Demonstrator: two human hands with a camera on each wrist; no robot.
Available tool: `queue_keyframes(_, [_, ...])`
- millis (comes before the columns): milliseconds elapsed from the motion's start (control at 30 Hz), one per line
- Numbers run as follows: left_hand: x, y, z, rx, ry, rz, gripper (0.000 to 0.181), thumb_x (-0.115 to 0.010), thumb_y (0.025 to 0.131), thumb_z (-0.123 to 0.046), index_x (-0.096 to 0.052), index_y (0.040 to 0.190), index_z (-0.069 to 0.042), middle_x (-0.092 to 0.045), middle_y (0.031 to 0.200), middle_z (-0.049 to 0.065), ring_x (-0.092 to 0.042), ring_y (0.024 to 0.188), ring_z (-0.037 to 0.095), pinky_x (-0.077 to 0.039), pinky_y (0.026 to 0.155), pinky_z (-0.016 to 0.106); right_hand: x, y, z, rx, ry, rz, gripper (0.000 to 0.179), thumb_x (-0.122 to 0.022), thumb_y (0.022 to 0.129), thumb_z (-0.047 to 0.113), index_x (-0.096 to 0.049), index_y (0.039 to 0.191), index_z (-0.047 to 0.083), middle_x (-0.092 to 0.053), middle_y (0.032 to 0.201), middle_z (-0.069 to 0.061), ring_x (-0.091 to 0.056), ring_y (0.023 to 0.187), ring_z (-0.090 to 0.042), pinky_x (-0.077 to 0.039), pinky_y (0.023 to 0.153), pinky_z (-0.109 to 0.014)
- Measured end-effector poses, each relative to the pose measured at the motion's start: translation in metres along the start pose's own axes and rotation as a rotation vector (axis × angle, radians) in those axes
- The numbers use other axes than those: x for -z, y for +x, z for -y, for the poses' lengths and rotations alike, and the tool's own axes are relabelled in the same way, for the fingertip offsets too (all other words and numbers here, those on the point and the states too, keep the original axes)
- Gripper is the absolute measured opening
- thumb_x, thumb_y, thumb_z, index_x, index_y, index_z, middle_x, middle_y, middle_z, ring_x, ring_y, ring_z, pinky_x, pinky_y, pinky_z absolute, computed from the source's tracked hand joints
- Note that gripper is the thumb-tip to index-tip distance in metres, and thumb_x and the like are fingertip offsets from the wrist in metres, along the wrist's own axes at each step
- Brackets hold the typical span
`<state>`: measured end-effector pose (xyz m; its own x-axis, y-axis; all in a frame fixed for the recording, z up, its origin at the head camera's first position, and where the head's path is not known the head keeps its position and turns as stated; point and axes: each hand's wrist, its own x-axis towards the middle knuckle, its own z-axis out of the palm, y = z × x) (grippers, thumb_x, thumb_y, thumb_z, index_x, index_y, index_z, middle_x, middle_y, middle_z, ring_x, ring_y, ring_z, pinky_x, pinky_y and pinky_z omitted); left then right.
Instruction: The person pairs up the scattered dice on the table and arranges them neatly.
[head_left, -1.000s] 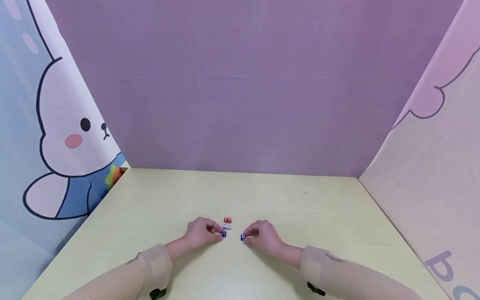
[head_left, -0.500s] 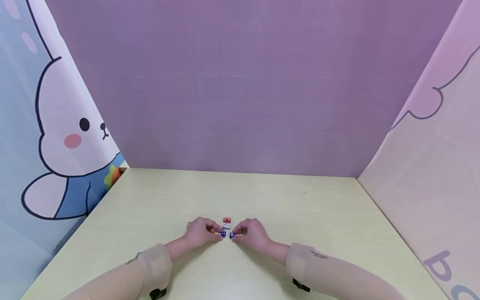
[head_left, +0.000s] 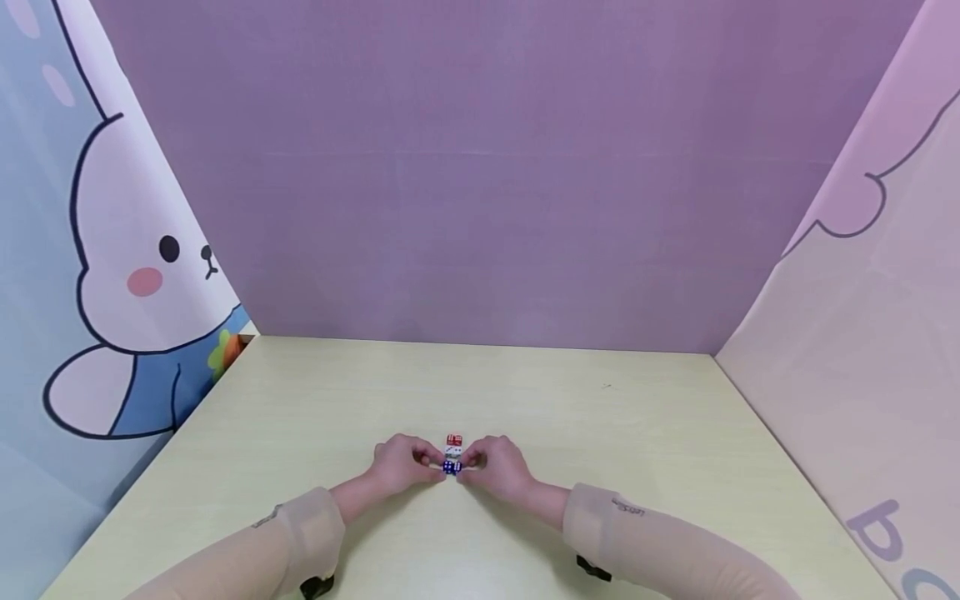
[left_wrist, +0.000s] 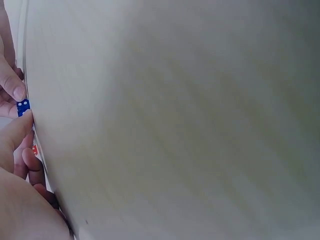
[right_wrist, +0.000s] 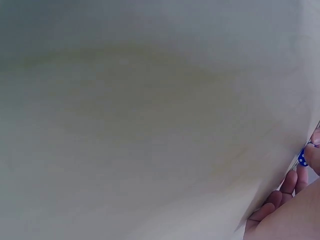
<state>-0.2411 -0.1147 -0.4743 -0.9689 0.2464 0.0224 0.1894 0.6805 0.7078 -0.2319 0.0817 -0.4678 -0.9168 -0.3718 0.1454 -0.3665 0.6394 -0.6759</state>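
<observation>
Two blue dice sit side by side at the near end of a small group of dice. My left hand (head_left: 405,462) pinches the left blue die (head_left: 447,467) between thumb and index finger. From the other side, my right hand (head_left: 498,468) pinches the right blue die (head_left: 457,467) the same way. The two appear to touch. Just behind them are white dice (head_left: 453,451), and beyond those red dice (head_left: 454,439). In the left wrist view, a blue die (left_wrist: 23,106) shows between both hands' fingertips; in the right wrist view, a blue die (right_wrist: 302,158) is partly covered by fingers.
The pale wooden table (head_left: 600,433) spreads around the hands. A purple panel (head_left: 480,183) stands along its back edge. Printed cloths flank it, a rabbit cloth (head_left: 150,275) at left and a pink one (head_left: 862,333) at right.
My right hand has moved left with its blue die, closing the gap to the other blue die. My left hand has stayed in place, holding its die.
</observation>
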Motion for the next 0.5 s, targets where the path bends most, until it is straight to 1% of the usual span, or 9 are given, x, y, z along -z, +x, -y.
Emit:
queue_keyframes(267, [0.000,-0.001,-0.002,0.004,0.001,-0.007,0.017,-0.079,0.063,-0.031,-0.068,0.075,-0.027,-0.054,0.059,-0.011,-0.049,0.063,0.008,-0.022,0.077,0.041,0.000,0.000,0.000,-0.016,-0.002,-0.001,0.018,-0.076,0.067,0.020,-0.067,0.082,0.016,-0.062,0.077,0.006,-0.051,0.072,-0.008,-0.036,0.075,-0.030])
queue_keyframes(333, [0.000,-0.001,-0.003,0.006,-0.002,-0.004,0.017,-0.079,0.063,-0.031,-0.068,0.075,-0.027,-0.054,0.059,-0.011,-0.049,0.063,0.008,-0.022,0.077,0.042,0.000,0.000,0.000,-0.022,0.013,0.006,0.019,-0.076,0.067,0.020,-0.067,0.083,0.015,-0.061,0.078,0.005,-0.050,0.073,-0.009,-0.037,0.074,-0.028])
queue_keyframes(400, [0.002,-0.002,-0.003,0.020,-0.013,0.009,0.019,-0.079,0.062,-0.032,-0.068,0.077,-0.027,-0.055,0.060,-0.010,-0.049,0.064,0.009,-0.023,0.080,0.044,0.003,-0.001,-0.001,-0.033,0.039,0.017,0.020,-0.076,0.068,0.020,-0.067,0.085,0.014,-0.061,0.080,0.004,-0.050,0.073,-0.009,-0.039,0.072,-0.026])
queue_keyframes(500, [0.005,-0.001,-0.004,0.064,-0.084,0.046,0.022,-0.079,0.062,-0.029,-0.068,0.081,-0.023,-0.057,0.067,-0.007,-0.050,0.067,0.011,-0.033,0.079,0.041,0.010,-0.003,-0.001,-0.043,0.079,0.038,0.021,-0.074,0.070,0.019,-0.067,0.088,0.012,-0.061,0.083,0.001,-0.050,0.073,-0.010,-0.042,0.066,-0.023])
